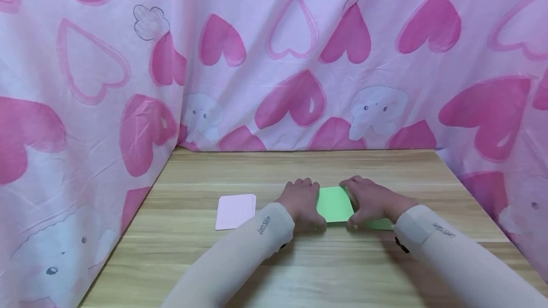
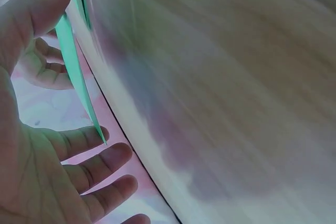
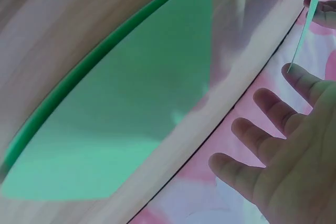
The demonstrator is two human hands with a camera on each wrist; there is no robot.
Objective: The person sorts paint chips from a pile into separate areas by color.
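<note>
A thin green paper sheet (image 1: 335, 204) is held above the wooden table between my two hands. My left hand (image 1: 301, 203) grips its left side, with the thumb at the near corner and the index finger at the far one. On the opposite side, my right hand (image 1: 370, 199) holds the sheet in the same way. In the left wrist view the lifted sheet (image 2: 76, 72) appears nearly edge-on. Beneath my right wrist lies a green stack of paper (image 3: 131, 114), partly hidden by that hand in the head view.
A stack of pale pink square paper (image 1: 235, 211) lies left of my left hand, partly behind the sleeve. The wooden table (image 1: 299, 270) meets a pink heart-patterned cloth (image 1: 291, 99) at its back and sides.
</note>
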